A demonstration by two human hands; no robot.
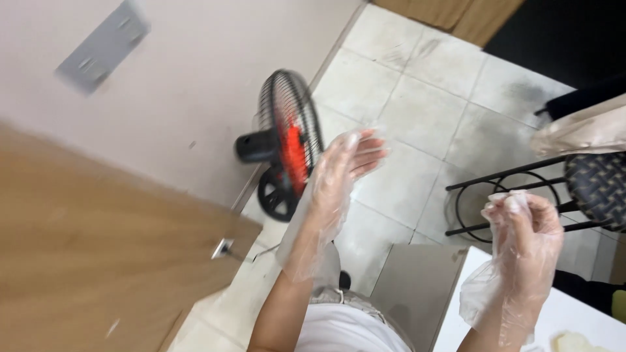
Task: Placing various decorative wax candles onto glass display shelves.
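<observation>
My left hand (339, 173) is raised in front of me inside a loose clear plastic glove, its fingers straight and held together, holding nothing. My right hand (525, 228) is also inside a clear plastic glove, with the fingers curled inward and the glove bunched around the fingertips. The two hands are apart, the left one in front of a floor fan (287, 140) with red blades and a black cage.
A wooden door (98, 261) with a metal latch fills the lower left. A white table corner (567, 326) lies at the lower right. A black metal stool (521, 189) with a woven seat stands on the pale tiled floor (424, 98). A grey wall plate (104, 45) sits upper left.
</observation>
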